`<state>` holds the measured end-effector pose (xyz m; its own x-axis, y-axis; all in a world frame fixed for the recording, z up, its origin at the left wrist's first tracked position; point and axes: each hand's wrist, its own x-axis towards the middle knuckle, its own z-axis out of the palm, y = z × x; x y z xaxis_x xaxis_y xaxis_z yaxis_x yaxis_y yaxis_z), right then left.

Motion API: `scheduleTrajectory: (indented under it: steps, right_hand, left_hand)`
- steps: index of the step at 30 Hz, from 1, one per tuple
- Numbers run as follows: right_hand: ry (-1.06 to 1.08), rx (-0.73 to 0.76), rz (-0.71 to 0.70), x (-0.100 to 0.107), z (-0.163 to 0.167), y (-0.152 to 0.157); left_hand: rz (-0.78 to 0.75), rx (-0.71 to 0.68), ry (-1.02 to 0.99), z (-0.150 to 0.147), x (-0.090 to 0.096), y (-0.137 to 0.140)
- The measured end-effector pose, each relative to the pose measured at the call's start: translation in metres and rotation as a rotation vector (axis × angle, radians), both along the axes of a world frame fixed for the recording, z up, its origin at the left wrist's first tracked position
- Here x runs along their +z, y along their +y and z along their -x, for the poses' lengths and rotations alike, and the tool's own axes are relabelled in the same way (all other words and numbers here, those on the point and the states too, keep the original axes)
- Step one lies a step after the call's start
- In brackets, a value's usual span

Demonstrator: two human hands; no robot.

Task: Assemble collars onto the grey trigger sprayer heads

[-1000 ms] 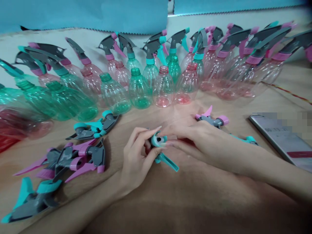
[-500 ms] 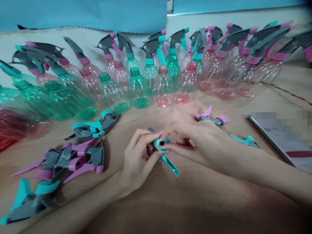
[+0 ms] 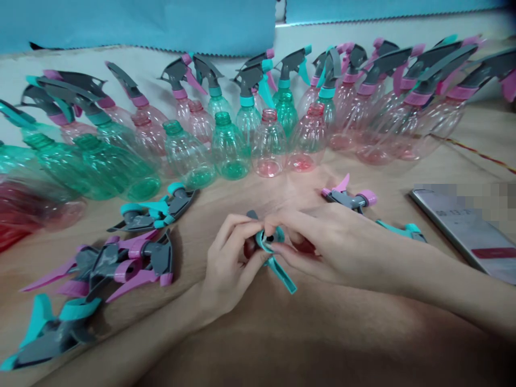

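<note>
While the left hand (image 3: 231, 263) grips a teal-and-grey sprayer (image 3: 271, 258) at the centre of the head view, the right hand (image 3: 330, 252) meets it from the opposite side. Left thumb and index finger are closed around the collar, with a narrow opening left between their tips; the other fingers are bent, partly hidden. Right thumb and index finger are pinched in at the collar's rim, tips a little apart; whether a separate small part sits between them cannot be told. Collar mouth faces the camera, dark hole visible; teal trigger slants down and to the right, untouched. Whether the sprayer clears the table (image 3: 403, 177) is unclear. To the left lie a teal pair (image 3: 159, 207), a tangled pink pile (image 3: 127, 270), exact count uncertain, and one teal head (image 3: 56, 338) nearest the camera. Beyond the right hand lie a pink head (image 3: 355, 199) and a second teal head (image 3: 411, 230), partly covered by the forearm; next to it, a phone (image 3: 459, 231), digits too faint to read fully. Behind, open bottles (image 3: 231, 153), green and pinkish, stand in front of capped bottles (image 3: 286, 110). A red-and-yellow cord (image 3: 475, 153) lies at far right.
</note>
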<state>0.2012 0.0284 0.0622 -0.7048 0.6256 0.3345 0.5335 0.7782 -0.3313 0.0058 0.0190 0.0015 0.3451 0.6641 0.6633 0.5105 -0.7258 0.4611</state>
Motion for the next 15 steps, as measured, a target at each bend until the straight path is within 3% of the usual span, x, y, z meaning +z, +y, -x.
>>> scheduleTrajectory:
  steps: [6, 15]
  right_hand:
    - [-0.123, 0.097, -0.160, 0.0060, 0.0004, 0.0025]
    - [-0.206, 0.110, -0.124, 0.0064, -0.0017, 0.0053]
  left_hand:
    - [0.008, -0.029, 0.009, -0.0012, 0.0010, 0.0007]
    - [0.088, -0.049, 0.035, -0.0026, 0.0018, -0.0009]
